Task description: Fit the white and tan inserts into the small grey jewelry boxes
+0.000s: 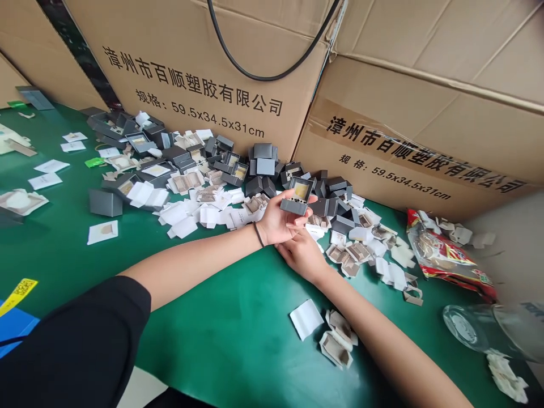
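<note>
My left hand (pixel 275 220) is closed round a small dark grey jewellery-type box (pixel 296 197), held palm up above the front of the heap. The box's lid stands open, showing a yellowish panel inside. My right hand (pixel 302 254) is just below and to the right, touching or overlapping my left hand. Its fingertips are hidden, so whether it grips anything does not show. Behind both hands lies a long heap of similar dark boxes (pixel 262 158). White folded papers (pixel 182 212) and greyish-beige box inserts (pixel 348 255) are scattered along its front.
Large cardboard cartons (pixel 191 51) stand behind the green table (pixel 221 317). A black cable (pixel 263 77) hangs before them. To the right are a red snack bag (pixel 450 255) and a clear glass jar (pixel 480 328). A white paper (pixel 306 319) and inserts (pixel 338 340) lie near my right forearm.
</note>
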